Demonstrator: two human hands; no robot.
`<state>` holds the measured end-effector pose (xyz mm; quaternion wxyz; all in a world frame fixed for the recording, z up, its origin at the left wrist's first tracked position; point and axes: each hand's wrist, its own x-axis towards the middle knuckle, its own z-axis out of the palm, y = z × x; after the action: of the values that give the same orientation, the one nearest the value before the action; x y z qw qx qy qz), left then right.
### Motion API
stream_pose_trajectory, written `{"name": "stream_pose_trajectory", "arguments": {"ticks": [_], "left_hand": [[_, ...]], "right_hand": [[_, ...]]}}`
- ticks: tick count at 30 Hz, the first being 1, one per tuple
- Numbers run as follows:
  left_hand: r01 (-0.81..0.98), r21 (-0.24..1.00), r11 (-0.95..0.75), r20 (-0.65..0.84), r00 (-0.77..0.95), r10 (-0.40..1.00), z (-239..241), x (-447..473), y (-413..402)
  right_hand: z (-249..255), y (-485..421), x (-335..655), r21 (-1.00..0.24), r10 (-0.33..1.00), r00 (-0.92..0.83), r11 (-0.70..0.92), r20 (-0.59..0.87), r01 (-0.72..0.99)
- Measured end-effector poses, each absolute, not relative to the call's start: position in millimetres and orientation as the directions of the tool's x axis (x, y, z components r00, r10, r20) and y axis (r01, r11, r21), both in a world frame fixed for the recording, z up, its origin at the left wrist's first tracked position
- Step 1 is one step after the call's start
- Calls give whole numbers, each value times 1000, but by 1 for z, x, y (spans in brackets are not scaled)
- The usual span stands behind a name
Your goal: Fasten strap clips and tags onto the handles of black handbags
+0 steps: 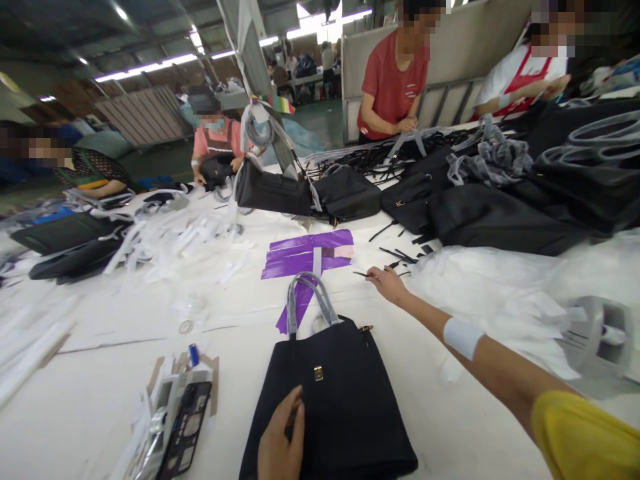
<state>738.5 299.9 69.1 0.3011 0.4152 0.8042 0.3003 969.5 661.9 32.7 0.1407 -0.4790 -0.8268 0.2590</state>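
Note:
A black handbag lies on the white table in front of me, its gold clasp facing up. Its two handles, covered in greyish wrapping, point away from me. My left hand is at the lower part of the bag front, thumb and fingers apart, gripping nothing. Beyond the bag to the right, my right hand is stretched out, with a thin black strip pinched between its fingertips. More short black strips lie just past that hand.
Purple tape is stuck to the table. A phone-like black device sits at left, a grey tape dispenser at right. White wrapping and black bags are piled at right. Several co-workers sit or stand around the table.

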Motion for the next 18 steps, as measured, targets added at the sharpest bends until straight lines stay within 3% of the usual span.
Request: {"name": "stream_pose_trajectory", "arguments": {"ticks": [2,4,7,9,11,14,18], "left_hand": [[355,829,433,-248,-461,852,91,761,330],[308,882,357,-212,-418,884,113,781,364],[315,912,263,-159,-322,933,138,802,405],[274,938,212,-157,-208,965,149,813,420],[183,960,212,-185,-153,971,155,824,425],[22,969,247,-233,-258,938,156,841,426],[-118,949,292,-315,-362,877,146,858,426]], "right_hand": [[60,636,962,-794,835,-548,297,-53,530],[93,603,956,-971,762,-639,60,-106,233],[139,555,952,-981,592,-795,-193,-135,23],[156,531,952,-962,568,-807,-271,-161,1],[158,512,956,-959,630,-753,-284,-190,4],[140,489,966,-973,725,-663,-231,-188,24],[113,466,987,-981,705,-683,-157,-191,112]]}}
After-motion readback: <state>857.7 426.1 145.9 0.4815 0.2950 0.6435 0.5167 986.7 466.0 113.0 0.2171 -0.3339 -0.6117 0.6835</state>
